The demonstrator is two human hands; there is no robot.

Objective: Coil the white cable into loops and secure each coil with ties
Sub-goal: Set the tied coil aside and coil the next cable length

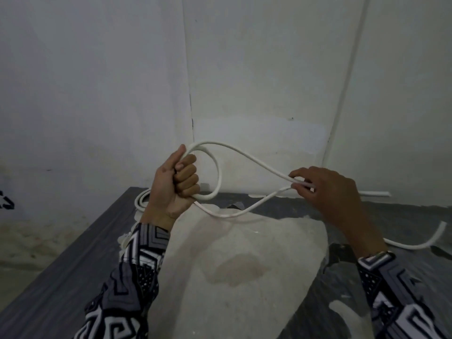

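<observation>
Here, the left hand (pixel 175 185) is a closed fist clamped round the white cable (pixel 247 156), which curls into a small loop at its three o'clock side. From there two strands run toward three o'clock to the right hand (pixel 325 192), whose fingertips (pixel 297 187) pinch them together. More cable trails at four o'clock over the grey floor (pixel 49 277), beyond a pale cloth (pixel 239 277).

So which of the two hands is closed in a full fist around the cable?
The left hand. Its fingers are curled tight around the white cable where the loop gathers, while the right hand only pinches the strands lightly between its fingertips.
</observation>
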